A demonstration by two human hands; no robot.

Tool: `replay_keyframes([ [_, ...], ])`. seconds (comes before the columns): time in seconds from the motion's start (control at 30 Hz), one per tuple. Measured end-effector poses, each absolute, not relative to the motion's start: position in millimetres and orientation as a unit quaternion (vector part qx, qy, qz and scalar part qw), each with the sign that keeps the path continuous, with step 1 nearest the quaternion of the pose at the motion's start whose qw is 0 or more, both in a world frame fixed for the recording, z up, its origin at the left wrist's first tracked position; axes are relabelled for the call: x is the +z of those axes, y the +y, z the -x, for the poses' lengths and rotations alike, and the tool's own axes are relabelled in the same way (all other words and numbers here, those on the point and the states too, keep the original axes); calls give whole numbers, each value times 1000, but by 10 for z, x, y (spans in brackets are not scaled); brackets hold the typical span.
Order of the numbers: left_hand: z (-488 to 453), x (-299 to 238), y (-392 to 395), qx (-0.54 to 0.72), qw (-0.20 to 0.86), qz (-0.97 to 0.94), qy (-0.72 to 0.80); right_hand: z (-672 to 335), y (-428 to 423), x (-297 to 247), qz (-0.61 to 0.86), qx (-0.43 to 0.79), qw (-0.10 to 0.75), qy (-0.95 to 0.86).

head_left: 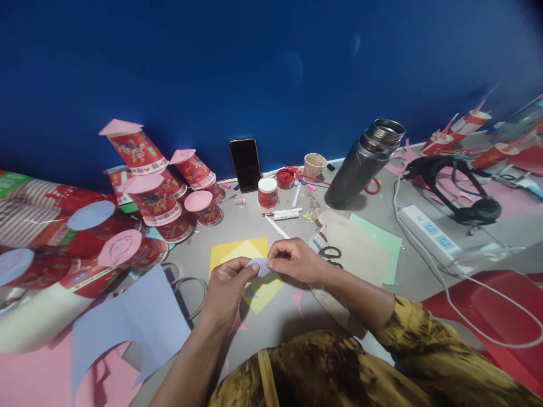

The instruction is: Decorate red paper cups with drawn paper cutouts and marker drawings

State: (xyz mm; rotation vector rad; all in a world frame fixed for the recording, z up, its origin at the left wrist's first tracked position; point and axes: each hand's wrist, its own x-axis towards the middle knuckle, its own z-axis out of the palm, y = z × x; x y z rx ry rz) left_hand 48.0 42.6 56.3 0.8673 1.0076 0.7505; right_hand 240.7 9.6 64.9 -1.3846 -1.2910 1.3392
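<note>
A small piece of light blue paper [262, 267] is pinched between my two hands, over yellow paper sheets [223, 254] on the table. My left hand [227, 282] grips its left edge between thumb and fingers. On its right edge, the thumb and fingers of my right hand [294, 260] are closed. Fingers cover both ends, so the full outline is partly hidden. Just right of my right hand lie black-handled scissors [330, 252], their blades not clearly visible. A larger blue sheet with a curved cut-out [148, 316] lies left of my left forearm.
Red paper cups with pink paper tops [155, 198] stand stacked at left. A phone [245, 164] leans against the blue wall. Markers [286, 215], a dark open flask [360, 167], green paper [377, 243], a power strip [430, 229] and a black strap harness [453, 186] occupy the middle and right.
</note>
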Motion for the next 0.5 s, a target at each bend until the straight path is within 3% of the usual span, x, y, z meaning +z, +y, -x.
replay_keyframes([
  [0.5, -491, 617, 433, 325, 724, -398, 460, -2401, 106, 659, 537, 561, 407, -481],
])
